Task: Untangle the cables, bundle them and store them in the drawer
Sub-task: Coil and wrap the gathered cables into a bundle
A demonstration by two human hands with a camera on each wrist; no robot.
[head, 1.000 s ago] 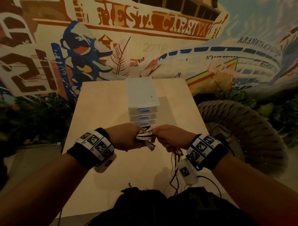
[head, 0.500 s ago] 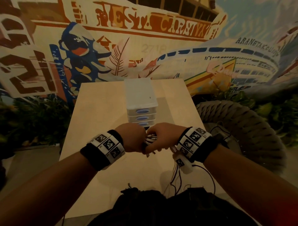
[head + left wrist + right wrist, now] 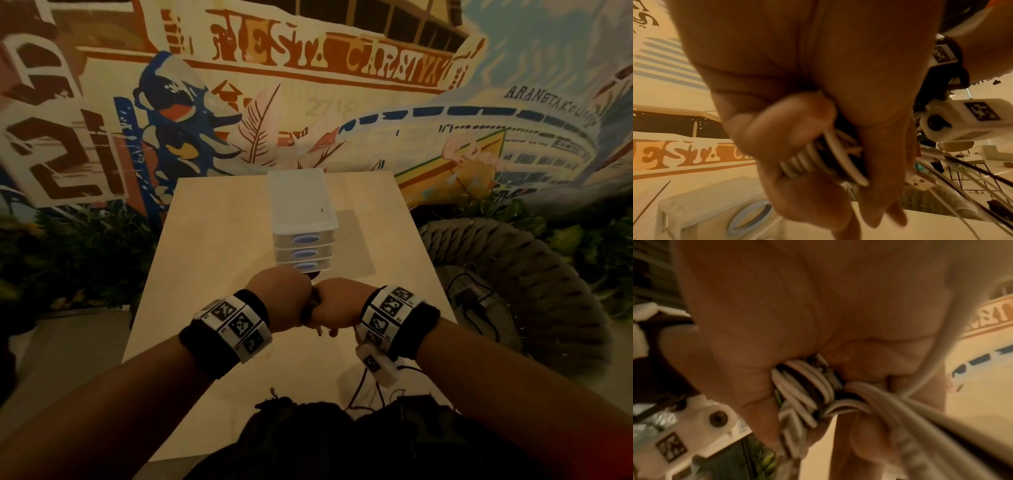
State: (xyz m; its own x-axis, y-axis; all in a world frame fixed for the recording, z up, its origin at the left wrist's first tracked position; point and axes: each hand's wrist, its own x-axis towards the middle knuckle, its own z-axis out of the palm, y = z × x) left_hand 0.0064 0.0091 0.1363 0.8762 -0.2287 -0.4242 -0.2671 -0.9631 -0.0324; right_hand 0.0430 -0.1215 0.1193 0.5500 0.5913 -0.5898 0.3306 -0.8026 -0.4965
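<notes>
Both hands meet over the table's middle, just in front of the white drawer unit [image 3: 303, 219]. My left hand [image 3: 279, 299] grips a coiled bundle of white and black cables [image 3: 818, 160], fingers curled round it. My right hand [image 3: 337, 303] presses against the left and holds the same cable bundle [image 3: 805, 391], with a white strand [image 3: 879, 400] wrapped across it. In the head view only a sliver of the bundle [image 3: 313, 303] shows between the fists. A white plug end [image 3: 917, 182] hangs below the hands. The drawer unit has three drawers with blue oval handles, all closed.
The light wooden table [image 3: 212, 246] holds only the drawer unit. A large woven rope seat [image 3: 513, 274] stands to the right, with dark wires on it. A painted mural wall lies behind. Thin wires [image 3: 363, 387] trail from my right wrist.
The two hands have come together, from slightly apart to pressed fist to fist. The bundle, plainly visible before, is now almost hidden between them. The right hand moved left over the bundle.
</notes>
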